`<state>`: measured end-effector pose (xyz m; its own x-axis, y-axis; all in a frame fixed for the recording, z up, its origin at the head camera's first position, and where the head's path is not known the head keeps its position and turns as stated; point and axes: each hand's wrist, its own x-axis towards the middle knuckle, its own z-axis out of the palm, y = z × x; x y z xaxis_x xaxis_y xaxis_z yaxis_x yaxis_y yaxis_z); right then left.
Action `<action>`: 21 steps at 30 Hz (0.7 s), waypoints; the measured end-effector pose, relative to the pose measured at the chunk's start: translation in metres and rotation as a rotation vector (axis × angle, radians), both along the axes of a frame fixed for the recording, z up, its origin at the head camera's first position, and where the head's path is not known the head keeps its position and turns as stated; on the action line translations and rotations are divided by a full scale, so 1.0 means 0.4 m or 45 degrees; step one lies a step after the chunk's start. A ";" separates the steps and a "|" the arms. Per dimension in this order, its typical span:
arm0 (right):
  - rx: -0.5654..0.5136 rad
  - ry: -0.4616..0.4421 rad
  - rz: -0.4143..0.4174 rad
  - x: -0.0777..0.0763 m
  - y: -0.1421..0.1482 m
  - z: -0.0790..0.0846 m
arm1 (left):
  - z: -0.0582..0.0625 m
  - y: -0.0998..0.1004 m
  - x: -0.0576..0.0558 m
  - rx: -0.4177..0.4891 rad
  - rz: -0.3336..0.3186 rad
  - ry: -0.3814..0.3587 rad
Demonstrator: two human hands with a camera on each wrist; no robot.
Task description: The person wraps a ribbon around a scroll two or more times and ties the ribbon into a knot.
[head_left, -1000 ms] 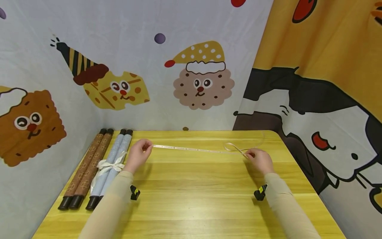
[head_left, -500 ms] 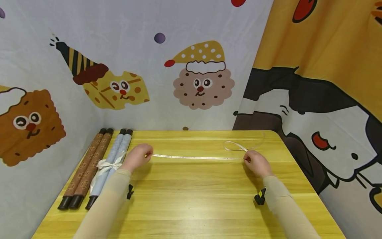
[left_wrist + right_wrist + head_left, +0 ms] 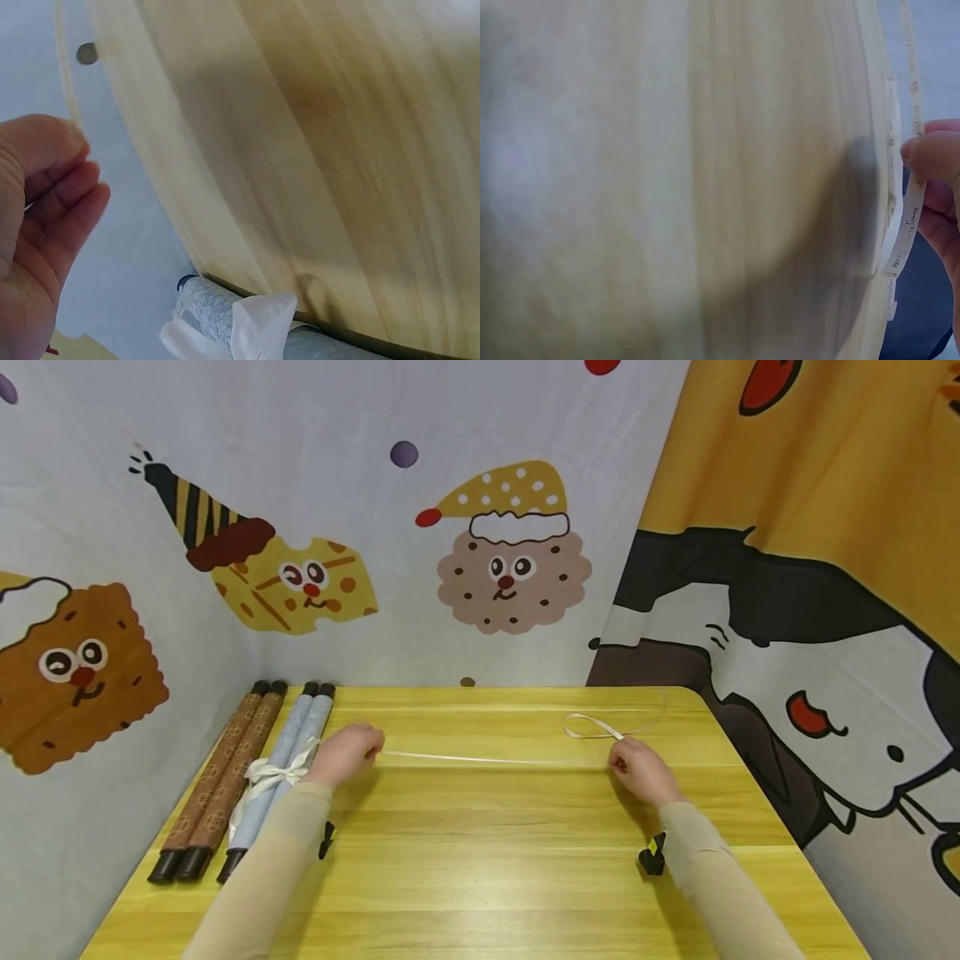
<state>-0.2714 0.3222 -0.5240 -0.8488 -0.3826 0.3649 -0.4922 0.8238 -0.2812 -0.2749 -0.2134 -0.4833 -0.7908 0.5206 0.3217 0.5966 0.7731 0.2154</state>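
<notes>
A narrow white ribbon (image 3: 465,759) stretches nearly straight between the two hands above the table. My left hand (image 3: 347,754) pinches one end between thumb and forefinger. In the left wrist view the ribbon (image 3: 66,79) runs up from the thumb tip, the other fingers loosely curled. My right hand (image 3: 643,770) pinches the ribbon further along. Small dark print shows on the ribbon (image 3: 909,229) in the right wrist view. Past the right hand, its slack part loops on the table and trails toward the back right corner.
Two brown patterned scrolls (image 3: 220,777) with dark end knobs lie on the left of the wooden table (image 3: 487,877). Beside them, two light blue scrolls (image 3: 288,735) are tied with a white bow (image 3: 277,777), partly behind the left forearm. A printed cloth (image 3: 337,652) hangs behind the table.
Both hands have come slightly nearer, the left more, bringing the stretched ribbon down toward the front. The ribbon has turned, so its print no longer shows in the head view.
</notes>
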 end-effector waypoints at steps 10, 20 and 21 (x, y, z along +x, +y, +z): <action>0.072 -0.036 0.088 -0.002 -0.021 -0.035 | -0.032 0.005 0.001 -0.278 0.121 -0.085; 0.074 -0.043 0.103 0.004 -0.034 -0.040 | -0.045 -0.009 0.007 -0.279 0.203 -0.247; 0.074 -0.038 0.107 0.003 -0.035 -0.040 | -0.043 -0.012 0.009 -0.264 0.210 -0.270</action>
<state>-0.2700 0.3081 -0.5400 -0.8229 -0.4727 0.3153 -0.5525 0.7953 -0.2494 -0.2713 -0.2181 -0.5006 -0.9078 0.4172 0.0418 0.4186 0.8958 0.1495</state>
